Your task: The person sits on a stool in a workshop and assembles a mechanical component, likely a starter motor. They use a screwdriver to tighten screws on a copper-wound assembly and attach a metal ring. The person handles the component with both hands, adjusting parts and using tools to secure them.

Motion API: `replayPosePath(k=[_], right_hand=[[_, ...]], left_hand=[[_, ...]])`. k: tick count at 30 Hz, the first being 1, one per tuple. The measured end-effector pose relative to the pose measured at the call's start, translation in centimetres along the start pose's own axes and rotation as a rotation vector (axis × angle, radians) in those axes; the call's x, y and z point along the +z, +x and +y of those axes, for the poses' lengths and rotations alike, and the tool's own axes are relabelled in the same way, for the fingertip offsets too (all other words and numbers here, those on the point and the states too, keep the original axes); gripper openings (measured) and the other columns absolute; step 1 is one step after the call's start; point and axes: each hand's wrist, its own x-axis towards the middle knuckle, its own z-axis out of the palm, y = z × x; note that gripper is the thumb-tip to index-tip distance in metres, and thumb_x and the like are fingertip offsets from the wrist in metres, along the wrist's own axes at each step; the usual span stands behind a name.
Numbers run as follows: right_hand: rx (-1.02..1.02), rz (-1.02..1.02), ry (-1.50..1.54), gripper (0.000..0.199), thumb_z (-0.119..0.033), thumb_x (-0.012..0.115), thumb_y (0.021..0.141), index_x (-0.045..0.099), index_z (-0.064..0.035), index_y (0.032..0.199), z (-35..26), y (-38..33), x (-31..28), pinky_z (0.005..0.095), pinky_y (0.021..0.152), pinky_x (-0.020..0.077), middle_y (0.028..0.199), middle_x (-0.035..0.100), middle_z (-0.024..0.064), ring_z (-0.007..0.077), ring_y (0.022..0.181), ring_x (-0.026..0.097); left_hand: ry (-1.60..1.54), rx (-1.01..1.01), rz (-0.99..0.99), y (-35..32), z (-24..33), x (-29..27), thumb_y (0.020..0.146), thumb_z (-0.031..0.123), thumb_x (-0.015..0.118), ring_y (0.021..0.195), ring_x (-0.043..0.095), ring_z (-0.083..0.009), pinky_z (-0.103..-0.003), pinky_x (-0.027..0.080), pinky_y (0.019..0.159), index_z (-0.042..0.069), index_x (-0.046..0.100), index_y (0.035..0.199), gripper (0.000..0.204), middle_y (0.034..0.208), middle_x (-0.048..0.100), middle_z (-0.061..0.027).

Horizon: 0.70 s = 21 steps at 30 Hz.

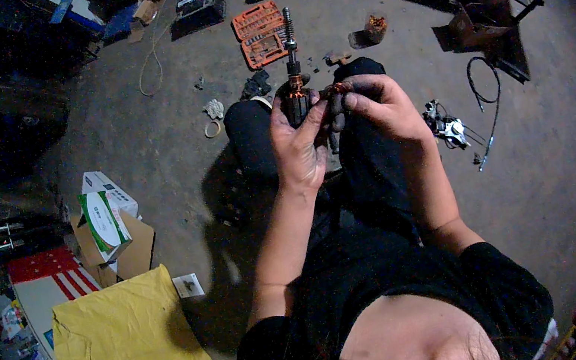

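Observation:
My left hand is wrapped round a motor armature, held upright above my knees. Copper windings show near its dark core, and a long shaft with a spiral upper end points away from me. My right hand is closed beside it, with blackened fingertips pinching a small dark part with a reddish-copper tint. The fingers hide most of that part, so its kind is unclear. The two hands nearly meet at the thumb of the left one.
Ahead on the concrete floor lie an orange socket set case, a black battery and a jar of small parts. To the right are a silver mechanical part and a black cable. Boxes and a yellow sack sit left.

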Motion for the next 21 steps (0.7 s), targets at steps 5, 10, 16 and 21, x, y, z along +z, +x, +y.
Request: replayPosePath(k=[5,10,16,21], right_hand=[[0.087,-0.024,0.263,0.030,-0.020,0.056,0.086,0.054,0.0046,0.103,0.9,-0.1,0.1,0.0271,0.071,0.0463,0.088,0.060,0.0059,0.0141,0.079,0.057],[0.133,0.082,0.400,0.034,-0.024,0.055,0.087,0.051,0.0037,0.107,1.0,-0.7,0.5,0.0294,0.068,0.0466,0.089,0.060,0.0068,0.0157,0.075,0.057],[0.183,-0.060,0.532,0.038,-0.030,0.058,0.085,0.054,0.0032,0.103,2.7,-0.5,-0.7,0.0313,0.066,0.0462,0.082,0.059,0.0085,0.0181,0.071,0.056],[0.169,-0.140,0.524,0.036,-0.032,0.060,0.083,0.057,0.0027,0.095,4.1,-0.4,-1.3,0.0293,0.065,0.0455,0.077,0.059,0.0069,0.0164,0.070,0.056]], left_hand=[[0.028,-0.016,0.027,0.1,0.1,0.2,0.077,-0.003,0.063,0.077,0.058,-0.0118,-0.024,0.051,0.067,0.007,0.048,0.105,0.033,0.085,0.056,-0.0011],[0.085,-0.011,0.001,0.3,0.0,-0.6,0.076,-0.001,0.065,0.074,0.057,-0.0114,-0.023,0.050,0.064,0.008,0.048,0.106,0.035,0.084,0.054,-0.0006],[0.165,-0.056,-0.074,0.4,0.4,-1.0,0.075,-0.001,0.067,0.073,0.056,-0.0103,-0.023,0.048,0.063,0.008,0.048,0.106,0.038,0.084,0.054,0.0001],[0.205,-0.147,-0.085,0.4,1.1,-0.7,0.074,0.000,0.068,0.073,0.056,-0.0102,-0.023,0.048,0.067,0.006,0.049,0.106,0.038,0.082,0.055,-0.0005]])
